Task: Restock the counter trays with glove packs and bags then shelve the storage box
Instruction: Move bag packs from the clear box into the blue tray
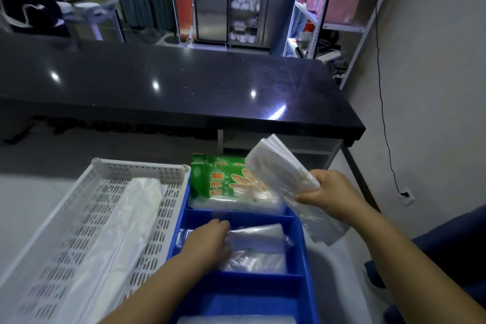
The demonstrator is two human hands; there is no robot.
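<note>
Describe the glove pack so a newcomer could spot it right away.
Find the blue divided tray right of the white perforated basket. In its farthest compartment lies the glove pack. It alone is bright green with orange printing; everything around it is clear plastic.

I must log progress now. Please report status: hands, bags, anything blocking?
Left hand on bags in blue tray middle slot, grip unclear. Right hand grips bag stack above tray. Glove pack in far slot. Nothing blocking.
</note>
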